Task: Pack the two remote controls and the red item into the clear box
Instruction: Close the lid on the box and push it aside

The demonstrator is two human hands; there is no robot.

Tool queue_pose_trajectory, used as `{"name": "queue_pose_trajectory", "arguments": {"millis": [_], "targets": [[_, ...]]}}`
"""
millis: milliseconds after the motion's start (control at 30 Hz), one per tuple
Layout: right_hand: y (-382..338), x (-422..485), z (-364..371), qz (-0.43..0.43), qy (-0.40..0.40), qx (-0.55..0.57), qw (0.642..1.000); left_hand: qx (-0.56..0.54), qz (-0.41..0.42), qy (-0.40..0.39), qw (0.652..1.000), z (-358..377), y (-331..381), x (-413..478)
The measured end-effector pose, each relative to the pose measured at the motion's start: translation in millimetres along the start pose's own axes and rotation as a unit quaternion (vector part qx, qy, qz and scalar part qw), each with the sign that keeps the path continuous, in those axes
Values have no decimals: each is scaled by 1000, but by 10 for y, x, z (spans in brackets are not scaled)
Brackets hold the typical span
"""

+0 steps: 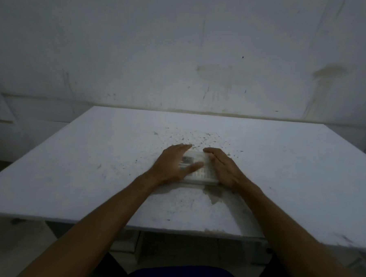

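Observation:
The clear box [199,171] lies flat on the white table [91,165], in the middle, with pale remote buttons showing blurred through its top. My left hand [172,165] grips its left side, thumb laid across the lid. My right hand [223,168] clasps its right side with fingers curled over the far corner. No red item shows; I cannot tell whether it is inside the box.
The table top is speckled with dark crumbs [199,139] beyond the box and has a chipped stain [214,195] just in front of it. A stained white wall [182,53] rises directly behind the table's far edge.

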State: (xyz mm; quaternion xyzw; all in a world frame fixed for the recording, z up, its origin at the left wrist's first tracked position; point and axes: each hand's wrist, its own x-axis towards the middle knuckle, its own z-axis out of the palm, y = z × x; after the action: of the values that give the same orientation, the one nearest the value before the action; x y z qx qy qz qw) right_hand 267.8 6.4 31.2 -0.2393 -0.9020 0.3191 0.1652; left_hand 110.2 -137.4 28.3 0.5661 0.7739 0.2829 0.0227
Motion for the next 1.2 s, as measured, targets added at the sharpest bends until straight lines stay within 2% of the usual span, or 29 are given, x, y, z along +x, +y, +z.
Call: {"name": "queue_pose_trajectory", "arguments": {"millis": [67, 100, 233, 367, 433, 533, 633, 700, 833, 933, 1000, 1100, 1200], "targets": [[14, 0, -10, 16, -1, 32, 999, -110, -72, 10, 991, -17, 30, 9], [14, 6, -13, 21, -5, 27, 999, -111, -89, 6, 990, -16, 46, 22], [-55, 39, -59, 27, -29, -22, 999, 27, -79, -17, 996, 5, 29, 118], [-105, 69, -84, 10, -37, -44, 998, 14, -70, -40, 997, -36, 15, 111], [-54, 51, -48, 17, -34, -33, 999, -35, -77, -40, 996, -55, -10, 73], [-3, -13, 19, 64, 19, 11, 998, -135, -124, -49, 982, -135, -43, 15], [82, -98, 94, 108, 130, 7, 986, -87, -117, -125, 981, -241, -146, -64], [105, -115, 117, 118, 135, 6, 984, -40, -92, -159, 982, -286, -196, -173], [58, 11, 39, 142, 104, 23, 984, -95, -56, -84, 990, -230, -278, -340], [8, 192, -162, 164, 50, 150, 974, -134, -67, -53, 987, -329, -449, -278], [32, 391, -266, 147, 25, 175, 973, -156, -84, -35, 984, -443, -594, -171], [135, 801, -229, 117, 22, 46, 992, -174, -108, 19, 979, -604, -821, 44], [183, 1136, 14, 86, -10, -118, 989, -169, -130, 49, 976, -732, -1036, 297]]}}
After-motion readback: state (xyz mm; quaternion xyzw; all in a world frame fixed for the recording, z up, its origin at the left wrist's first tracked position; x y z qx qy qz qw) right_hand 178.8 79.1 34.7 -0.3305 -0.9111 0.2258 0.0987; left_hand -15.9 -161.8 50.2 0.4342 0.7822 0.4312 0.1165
